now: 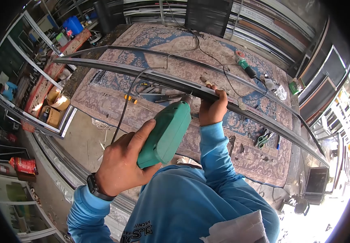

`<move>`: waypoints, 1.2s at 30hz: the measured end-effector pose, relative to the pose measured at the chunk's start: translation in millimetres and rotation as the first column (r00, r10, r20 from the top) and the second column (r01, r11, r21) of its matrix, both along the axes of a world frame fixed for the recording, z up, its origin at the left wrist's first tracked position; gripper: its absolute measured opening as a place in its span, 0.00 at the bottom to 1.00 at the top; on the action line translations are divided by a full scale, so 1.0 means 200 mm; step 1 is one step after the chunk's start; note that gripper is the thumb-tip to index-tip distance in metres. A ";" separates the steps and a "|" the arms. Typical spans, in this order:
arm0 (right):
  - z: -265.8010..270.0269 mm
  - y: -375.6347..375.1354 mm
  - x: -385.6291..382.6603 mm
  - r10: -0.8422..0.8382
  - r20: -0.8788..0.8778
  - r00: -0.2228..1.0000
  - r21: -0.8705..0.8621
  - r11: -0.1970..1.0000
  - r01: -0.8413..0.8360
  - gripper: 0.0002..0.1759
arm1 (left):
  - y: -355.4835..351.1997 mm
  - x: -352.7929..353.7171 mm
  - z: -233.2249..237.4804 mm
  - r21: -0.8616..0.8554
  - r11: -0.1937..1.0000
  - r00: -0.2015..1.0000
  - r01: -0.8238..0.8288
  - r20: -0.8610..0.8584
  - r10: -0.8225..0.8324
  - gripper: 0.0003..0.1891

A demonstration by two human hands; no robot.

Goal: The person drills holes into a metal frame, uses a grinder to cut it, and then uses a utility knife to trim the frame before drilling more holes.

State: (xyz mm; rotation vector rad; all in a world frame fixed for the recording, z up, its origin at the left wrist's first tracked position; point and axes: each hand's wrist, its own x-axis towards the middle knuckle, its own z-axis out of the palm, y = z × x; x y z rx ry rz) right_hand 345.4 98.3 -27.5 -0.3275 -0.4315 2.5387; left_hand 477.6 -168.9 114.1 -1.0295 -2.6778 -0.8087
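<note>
My left hand (118,164), with a dark watch at the wrist, is closed around a green power drill (167,133). Its chuck (188,98) points away from me, right at the side of a long dark metal profile (142,73). That profile is the near side of a long, narrow frame lying across the work surface. Just right of the chuck, my right hand (214,109) grips the same profile, thumb on the near side and fingertips over the top. A black power cord (125,107) runs from the drill across the frame.
Patterned carpet (102,97) covers the work surface. On it lie a yellow-handled screwdriver (130,99), scissors (264,138), a blue pen (278,142) and a green angle grinder (246,68). Glazed frames (37,73) stand left; metal lengths (264,28) are stacked behind.
</note>
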 end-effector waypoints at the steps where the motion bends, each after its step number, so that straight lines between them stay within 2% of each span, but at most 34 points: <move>1: 0.00 0.00 0.00 -0.006 0.009 1.000 0.000 1.000 0.006 0.08 | 0.00 0.00 -0.01 0.028 1.000 1.000 -0.004 0.007 0.004 0.50; 2: 0.00 0.00 0.00 -0.013 0.018 1.000 -0.001 1.000 0.013 0.08 | -0.01 0.00 -0.01 0.046 0.999 1.000 -0.006 0.017 0.005 0.49; 5: -0.04 0.00 -0.01 -0.020 -0.027 0.999 0.018 1.000 0.021 0.16 | -0.01 -0.01 -0.03 0.101 0.995 1.000 -0.008 0.028 0.006 0.46; 8: -0.03 0.01 -0.01 -0.013 -0.007 1.000 0.019 1.000 0.014 0.16 | -0.01 -0.01 -0.05 0.158 0.987 0.999 -0.019 0.044 0.012 0.45; 11: -0.04 0.02 -0.02 -0.010 -0.022 1.000 0.006 1.000 0.010 0.06 | -0.02 -0.02 -0.05 0.226 0.973 0.992 -0.051 0.124 0.023 0.43; 19: -0.06 0.01 -0.02 -0.022 -0.031 0.999 0.023 0.999 0.023 0.08 | 0.01 -0.02 -0.04 0.310 0.948 0.988 -0.073 0.152 0.027 0.41; 23: -0.09 0.03 -0.04 0.008 -0.080 0.997 0.012 1.000 -0.007 0.09 | 0.02 0.02 -0.07 0.286 0.954 0.990 -0.090 0.133 0.053 0.41; 28: -0.05 0.02 -0.04 -0.008 -0.035 0.999 0.035 0.999 0.009 0.08 | 0.03 0.03 -0.12 0.318 0.944 0.994 -0.085 0.086 0.061 0.42; 31: -0.07 0.01 -0.03 -0.007 -0.001 1.000 0.035 0.999 0.007 0.09 | 0.09 -0.02 -0.18 0.209 0.973 0.995 -0.094 -0.003 0.096 0.43; 33: -0.06 0.00 -0.03 -0.018 0.034 0.999 -0.012 1.000 0.019 0.11 | 0.08 -0.05 -0.17 0.217 0.974 0.997 -0.070 0.032 0.065 0.44; 36: -0.04 0.01 -0.01 -0.008 0.004 1.000 0.000 1.000 0.008 0.07 | 0.03 -0.05 -0.07 0.211 0.977 0.997 -0.041 0.069 0.027 0.44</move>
